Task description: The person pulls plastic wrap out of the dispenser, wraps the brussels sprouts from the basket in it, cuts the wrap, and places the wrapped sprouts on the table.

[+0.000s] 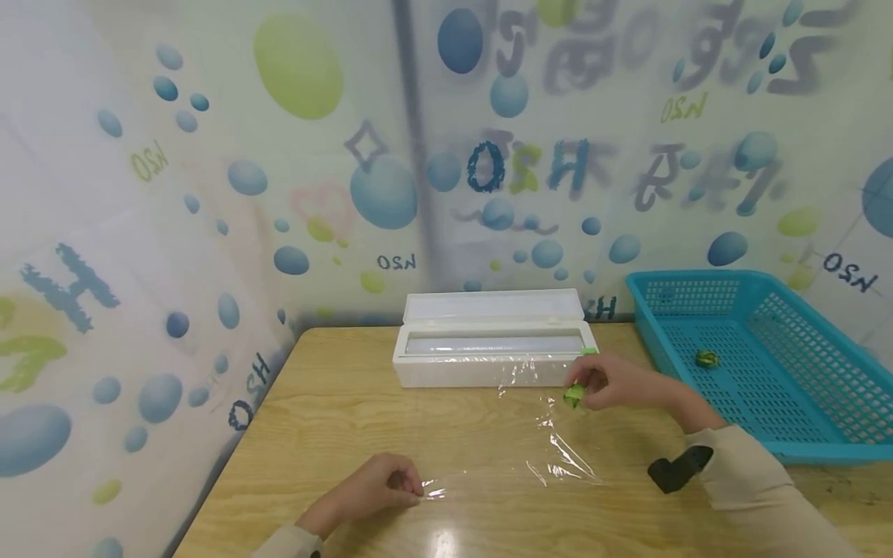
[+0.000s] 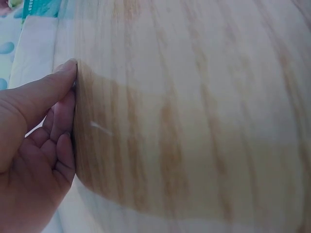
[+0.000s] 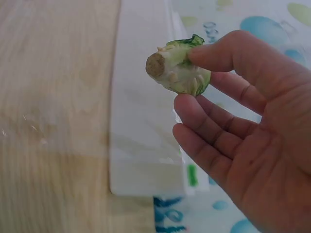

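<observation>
Between the fingertips of my right hand (image 1: 617, 381) is a small green vegetable head (image 3: 182, 70), its brown cut stem facing left in the right wrist view. My left hand (image 1: 382, 487) pinches the near left corner of a sheet of clear plastic wrap (image 1: 561, 457), thumb against fingers. The wrap runs from the dispenser box (image 1: 481, 373) toward me, low over the wooden table, with glinting creases on its right side. The white box stands with its lid raised and a roll (image 1: 488, 345) inside. My right hand is near the box's right front corner, over the wrap.
A blue plastic basket (image 1: 788, 449) stands at the right, with another small green vegetable head (image 1: 707, 359) in it. A patterned curtain (image 1: 446, 232) hangs behind the wooden table (image 1: 314, 403). A black strap (image 1: 680, 469) is at my right wrist.
</observation>
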The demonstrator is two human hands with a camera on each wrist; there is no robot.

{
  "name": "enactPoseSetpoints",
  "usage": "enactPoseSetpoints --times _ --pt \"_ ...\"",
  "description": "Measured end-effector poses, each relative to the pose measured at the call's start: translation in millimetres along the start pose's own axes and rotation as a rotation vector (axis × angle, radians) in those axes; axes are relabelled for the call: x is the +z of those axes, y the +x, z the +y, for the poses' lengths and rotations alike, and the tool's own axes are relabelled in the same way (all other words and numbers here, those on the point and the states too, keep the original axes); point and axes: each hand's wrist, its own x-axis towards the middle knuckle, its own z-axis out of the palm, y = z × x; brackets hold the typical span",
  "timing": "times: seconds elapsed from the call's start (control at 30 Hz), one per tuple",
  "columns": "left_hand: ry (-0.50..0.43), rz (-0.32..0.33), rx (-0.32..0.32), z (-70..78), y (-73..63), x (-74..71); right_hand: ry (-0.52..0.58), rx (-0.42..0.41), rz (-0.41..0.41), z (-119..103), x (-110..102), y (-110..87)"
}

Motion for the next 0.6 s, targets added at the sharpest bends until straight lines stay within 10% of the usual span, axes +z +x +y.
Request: enactPoseSetpoints --times 0.6 --pt "-0.014 0.006 0.010 -1.2 1.8 0.6 0.019 -0.082 -0.120 -0.3 69.6 47.8"
